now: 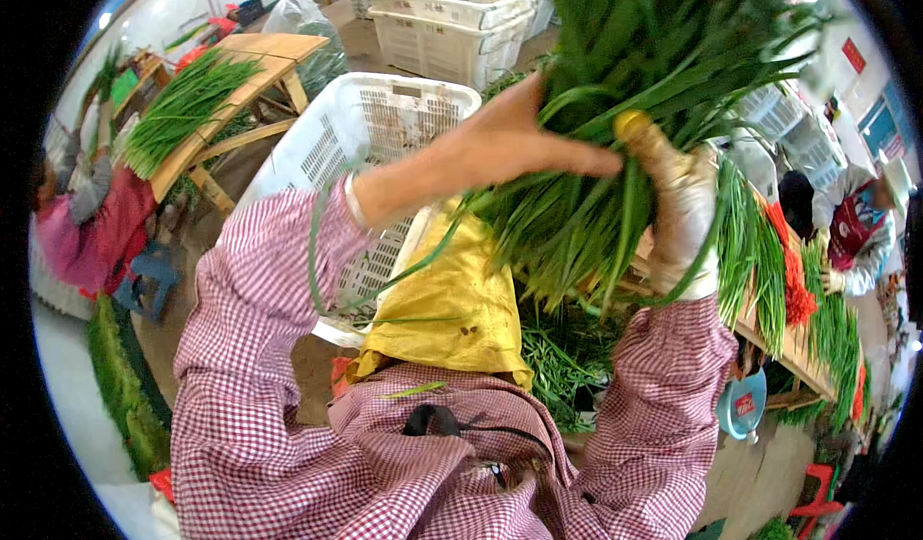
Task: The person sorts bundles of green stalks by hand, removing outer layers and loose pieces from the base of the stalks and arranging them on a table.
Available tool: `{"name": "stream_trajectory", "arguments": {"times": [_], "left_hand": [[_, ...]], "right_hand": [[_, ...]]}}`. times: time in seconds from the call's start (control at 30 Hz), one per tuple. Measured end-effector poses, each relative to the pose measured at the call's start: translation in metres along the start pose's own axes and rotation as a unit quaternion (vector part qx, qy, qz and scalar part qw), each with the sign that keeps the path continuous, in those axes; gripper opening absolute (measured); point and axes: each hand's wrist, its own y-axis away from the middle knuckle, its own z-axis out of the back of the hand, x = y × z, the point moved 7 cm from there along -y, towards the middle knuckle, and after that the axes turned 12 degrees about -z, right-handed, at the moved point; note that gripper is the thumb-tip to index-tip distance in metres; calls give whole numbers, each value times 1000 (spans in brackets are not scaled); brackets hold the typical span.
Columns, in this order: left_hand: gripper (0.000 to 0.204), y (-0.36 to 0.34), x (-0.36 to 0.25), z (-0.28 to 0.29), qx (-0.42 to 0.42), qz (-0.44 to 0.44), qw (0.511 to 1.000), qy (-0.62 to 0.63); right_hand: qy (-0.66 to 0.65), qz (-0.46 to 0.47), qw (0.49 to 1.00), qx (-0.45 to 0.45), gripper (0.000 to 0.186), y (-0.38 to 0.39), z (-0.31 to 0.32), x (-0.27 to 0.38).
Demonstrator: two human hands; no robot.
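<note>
A large bunch of long green leaves (663,40) fills the upper right, loose blades trailing down leftward. My left hand (510,146), bare, is against its left side, thumb stretched across the leaves and the other fingers partly hidden in them. My right hand (673,213), in a pale glove with a yellow tip on one digit, grips the bunch from the right. Below lies a yellow apron-like sheet (447,319) over my lap, beside a white plastic crate (288,165).
Stacked crates (447,35) stand behind. A co-worker in pink (101,213) is left by a wooden bench with greens (260,45). Another person (856,242) works right at a bench with green bundles and red ties (798,290). A blue basin (740,405) and red stool (817,492) are lower right.
</note>
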Motion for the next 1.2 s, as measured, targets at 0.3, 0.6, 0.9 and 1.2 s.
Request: {"name": "stream_trajectory", "arguments": {"times": [0.3,0.6,0.9,1.2], "left_hand": [[67,-67,1,55,-45,-154,976,-148],[78,-45,114,94,-43,-87,993,-62],[81,-85,93,89,65,-72,991,-91],[48,-121,30,72,88,-85,982,-145]], "right_hand": [[13,132,991,-1,33,-72,5,4],[127,-4,983,131,43,-113,2,-95],[216,43,974,51,41,-138,13,-70],[65,67,995,47,30,-128,20,-49]]}}
